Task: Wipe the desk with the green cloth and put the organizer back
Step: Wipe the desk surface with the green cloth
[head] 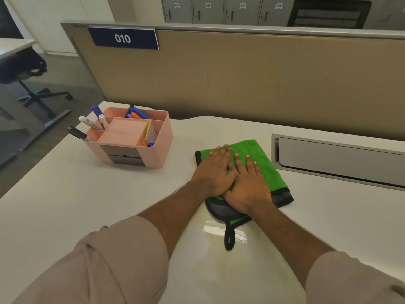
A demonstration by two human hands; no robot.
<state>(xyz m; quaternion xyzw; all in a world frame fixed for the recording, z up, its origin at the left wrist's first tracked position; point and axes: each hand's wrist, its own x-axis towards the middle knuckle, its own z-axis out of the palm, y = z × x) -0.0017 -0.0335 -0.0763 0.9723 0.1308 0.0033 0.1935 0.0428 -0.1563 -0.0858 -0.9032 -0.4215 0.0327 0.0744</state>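
Both hands, left hand [215,172] and right hand [247,187], press flat, fingers spread, gripping nothing, on green cloth [258,159] mid-desk [109,205]. Risk: leftward sweep knocks organizer [140,150] off left edge.

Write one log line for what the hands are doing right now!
stage: wiping | left hand: flat on green cloth | right hand: flat on cloth | organizer: far-left on desk
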